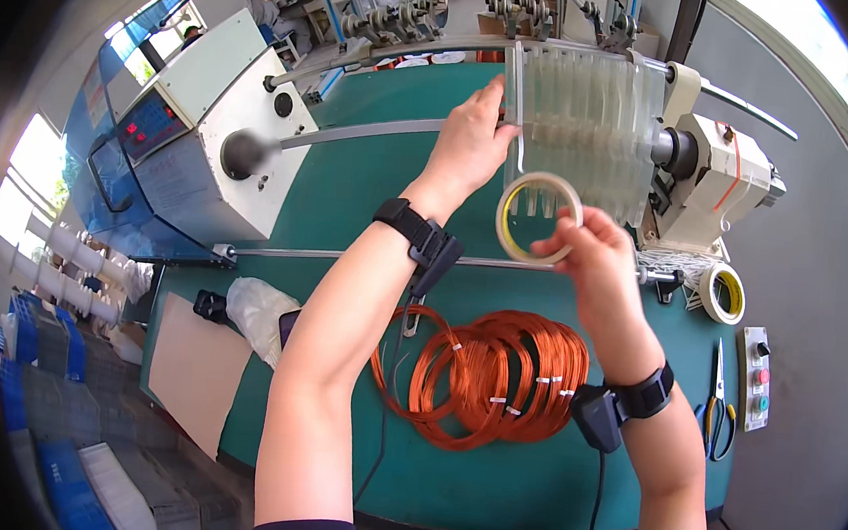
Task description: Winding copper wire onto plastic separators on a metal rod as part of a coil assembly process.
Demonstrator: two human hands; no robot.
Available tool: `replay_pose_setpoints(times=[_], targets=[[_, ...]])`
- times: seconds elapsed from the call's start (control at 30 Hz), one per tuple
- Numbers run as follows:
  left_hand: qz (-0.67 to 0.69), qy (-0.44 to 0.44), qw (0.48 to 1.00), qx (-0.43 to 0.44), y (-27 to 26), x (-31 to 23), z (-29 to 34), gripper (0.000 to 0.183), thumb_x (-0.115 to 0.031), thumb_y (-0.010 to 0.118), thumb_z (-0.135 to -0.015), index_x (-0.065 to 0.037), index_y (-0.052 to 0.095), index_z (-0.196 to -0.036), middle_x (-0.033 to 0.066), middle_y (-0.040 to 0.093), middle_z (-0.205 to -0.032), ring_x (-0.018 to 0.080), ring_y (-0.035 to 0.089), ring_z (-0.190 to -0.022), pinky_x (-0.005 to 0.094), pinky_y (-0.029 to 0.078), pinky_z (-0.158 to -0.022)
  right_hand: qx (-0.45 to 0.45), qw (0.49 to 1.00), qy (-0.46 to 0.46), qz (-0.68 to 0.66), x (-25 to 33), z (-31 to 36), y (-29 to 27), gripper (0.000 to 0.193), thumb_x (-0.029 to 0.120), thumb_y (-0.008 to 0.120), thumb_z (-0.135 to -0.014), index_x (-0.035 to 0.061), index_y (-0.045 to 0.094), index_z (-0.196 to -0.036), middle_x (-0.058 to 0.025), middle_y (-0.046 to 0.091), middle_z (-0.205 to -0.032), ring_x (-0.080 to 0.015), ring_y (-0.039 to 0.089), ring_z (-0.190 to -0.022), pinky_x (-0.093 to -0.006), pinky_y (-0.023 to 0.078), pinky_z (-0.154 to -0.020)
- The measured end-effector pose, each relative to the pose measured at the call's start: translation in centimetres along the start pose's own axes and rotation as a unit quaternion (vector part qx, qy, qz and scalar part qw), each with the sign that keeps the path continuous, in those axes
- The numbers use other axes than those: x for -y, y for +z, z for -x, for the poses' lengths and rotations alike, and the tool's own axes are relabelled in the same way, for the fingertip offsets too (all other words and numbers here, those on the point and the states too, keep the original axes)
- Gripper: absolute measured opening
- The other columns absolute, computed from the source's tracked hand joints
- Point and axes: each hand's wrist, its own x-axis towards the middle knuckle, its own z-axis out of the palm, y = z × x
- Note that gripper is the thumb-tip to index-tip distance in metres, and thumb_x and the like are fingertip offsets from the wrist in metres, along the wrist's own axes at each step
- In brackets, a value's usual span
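My left hand (472, 139) lies against the left end of a clear, ribbed plastic winding former (584, 128), which is mounted on a machine shaft. Its fingers stretch up along the end plate with the thumb apart; some fingertips are hidden. A pale strip runs down that end of the former. In front of the former's lower edge, my right hand (590, 246) grips a roll of tape (506, 234) by its right side, the ring facing me. Below both hands, several orange copper wire coils (500, 381) with small white ties are heaped on the green tabletop (329, 457).
The winding machine's white housing (210, 139) with a blue clear guard stands left. A metal rod (365, 257) crosses the table. Right are a tailstock (720, 174), another tape roll (723, 294), scissors (719, 408) and a button box (755, 381). Cardboard (199, 367) lies left.
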Motion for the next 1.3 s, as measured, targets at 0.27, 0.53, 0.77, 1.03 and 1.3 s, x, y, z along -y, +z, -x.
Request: replay_pose_setpoints(times=[0.27, 0.53, 0.77, 1.03, 1.3], targets=[[0.003, -0.039, 0.999, -0.011, 0.7, 0.5, 0.0, 0.056, -0.002, 0.064, -0.078, -0.002, 0.041, -0.128, 0.0155, 0.06, -0.111, 0.0257, 0.061, -0.101, 0.0341, 0.05, -0.085, -0.08, 0.897, -0.175, 0.397, 1.7, -4.2, -7.2, 0.017, 0.009, 0.056, -0.082, 0.0005, 0.06, -0.097, -0.0123, 0.065, -0.072, -0.0219, 0.065, -0.062, -0.0313, 0.047, -0.054], [-0.012, -0.094, 0.995, -0.002, 0.4, -0.2, -0.1, 0.062, -0.006, 0.069, -0.076, -0.001, 0.039, -0.13, 0.0203, 0.057, -0.117, 0.0249, 0.065, -0.095, 0.0335, 0.052, -0.082, -0.201, 0.876, -0.059, 0.435, 5.8, -7.6, -14.0, 0.028, 0.021, 0.055, -0.082, -0.0038, 0.065, -0.074, -0.0107, 0.055, -0.05, -0.0194, 0.059, -0.044, -0.036, 0.049, -0.052], [-0.148, -0.148, 0.977, -0.049, 0.6, -1.4, 0.5, 0.066, -0.023, 0.076, -0.071, 0.0, 0.044, -0.125, 0.019, 0.059, -0.11, 0.0326, 0.057, -0.105, 0.043, 0.044, -0.088, -0.171, 0.73, 0.029, 0.661, 3.9, -7.0, -20.2, 0.024, 0.023, 0.057, -0.08, 0.0021, 0.069, -0.084, -0.0184, 0.066, -0.074, -0.0316, 0.066, -0.069, -0.04, 0.053, -0.068], [0.225, -0.319, 0.92, 0.048, 6.0, -9.7, 8.8, 0.025, -0.018, 0.068, -0.082, -0.002, 0.061, -0.099, 0.0045, 0.063, -0.087, 0.0146, 0.061, -0.078, 0.028, 0.05, -0.065, -0.164, 0.595, -0.121, 0.778, 4.4, -4.5, -16.8, 0.018, 0.009, 0.049, -0.081, 0.0073, 0.063, -0.092, -0.0182, 0.067, -0.085, -0.0349, 0.065, -0.085, -0.0439, 0.052, -0.071], [0.449, -0.506, 0.737, -0.006, 16.3, -12.4, 7.2, 0.033, -0.023, 0.063, -0.086, 0.001, 0.055, -0.107, 0.0089, 0.062, -0.092, 0.0181, 0.061, -0.08, 0.0319, 0.049, -0.071, -0.152, 0.581, -0.134, 0.789, 4.3, -2.8, -13.4, 0.021, 0.007, 0.05, -0.081, 0.0064, 0.058, -0.1, -0.0197, 0.066, -0.081, -0.0347, 0.066, -0.082, -0.0433, 0.051, -0.069]])
